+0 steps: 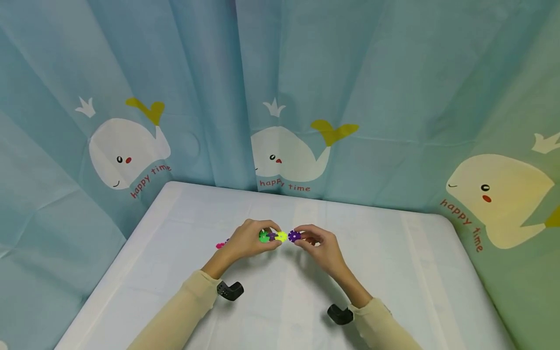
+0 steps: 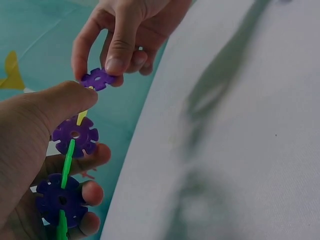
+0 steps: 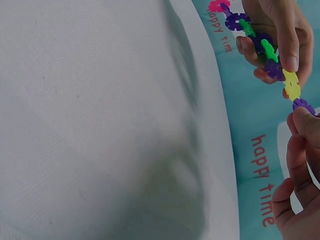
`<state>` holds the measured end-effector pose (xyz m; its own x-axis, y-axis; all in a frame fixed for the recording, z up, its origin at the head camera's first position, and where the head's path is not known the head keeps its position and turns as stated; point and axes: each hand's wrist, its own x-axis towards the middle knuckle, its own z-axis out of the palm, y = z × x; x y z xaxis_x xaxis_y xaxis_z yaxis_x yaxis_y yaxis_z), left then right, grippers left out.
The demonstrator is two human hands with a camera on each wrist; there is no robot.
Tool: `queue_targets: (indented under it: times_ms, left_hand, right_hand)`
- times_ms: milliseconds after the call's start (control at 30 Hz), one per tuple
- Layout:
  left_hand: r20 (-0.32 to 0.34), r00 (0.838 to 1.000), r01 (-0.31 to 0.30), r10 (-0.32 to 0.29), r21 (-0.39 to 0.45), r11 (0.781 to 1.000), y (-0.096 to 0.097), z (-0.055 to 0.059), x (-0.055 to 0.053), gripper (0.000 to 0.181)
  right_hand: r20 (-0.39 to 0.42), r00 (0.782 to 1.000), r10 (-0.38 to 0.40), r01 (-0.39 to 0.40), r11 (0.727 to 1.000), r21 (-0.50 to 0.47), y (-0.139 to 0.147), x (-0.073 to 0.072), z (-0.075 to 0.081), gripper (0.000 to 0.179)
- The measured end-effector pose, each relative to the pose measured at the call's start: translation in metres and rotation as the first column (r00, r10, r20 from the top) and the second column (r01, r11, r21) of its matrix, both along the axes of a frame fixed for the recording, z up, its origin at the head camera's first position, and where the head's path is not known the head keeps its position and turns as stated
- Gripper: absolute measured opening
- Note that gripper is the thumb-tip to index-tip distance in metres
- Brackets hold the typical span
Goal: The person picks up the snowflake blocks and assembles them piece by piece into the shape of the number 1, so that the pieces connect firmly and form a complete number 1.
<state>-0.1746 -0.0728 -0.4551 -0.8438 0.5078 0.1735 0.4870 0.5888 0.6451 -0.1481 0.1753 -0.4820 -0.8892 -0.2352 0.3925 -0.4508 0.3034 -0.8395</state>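
Note:
In the head view my left hand (image 1: 250, 239) holds a chain of notched plastic discs above the table. Its yellow disc (image 1: 281, 236) is pinched between thumb and fingers at the right end. Green, purple and pink discs trail back through the palm; the pink disc (image 3: 219, 5) forms the far end in the right wrist view. My right hand (image 1: 323, 245) pinches a single purple disc (image 1: 294, 236) between thumb and fingertips. That disc stands edge-on to the yellow one; the left wrist view shows them meeting or nearly so, and I cannot tell whether they interlock.
A white-covered table (image 1: 372, 272) lies under both hands. Behind it hangs a blue curtain (image 1: 393, 97) with whale prints, close to the table's back edge. Black wrist-worn devices (image 1: 231, 290) sit below each wrist.

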Motion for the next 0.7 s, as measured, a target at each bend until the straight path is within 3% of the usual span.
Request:
queue_targets:
  times_ms: [367,700]
  left_hand:
    - [0.004,1.0,0.016,-0.016,0.013,1.0,0.002,0.0,0.0,0.025]
    - [0.026,0.999,0.039,-0.04,0.042,0.998,0.003,-0.003,-0.002,0.022]
  right_hand:
    - [-0.031,1.0,0.001,-0.002,0.999,-0.048,-0.008,0.002,-0.003,0.025]
    - [0.0,0.999,-0.041,0.041,0.997,-0.067,-0.012,0.002,-0.006,0.023]
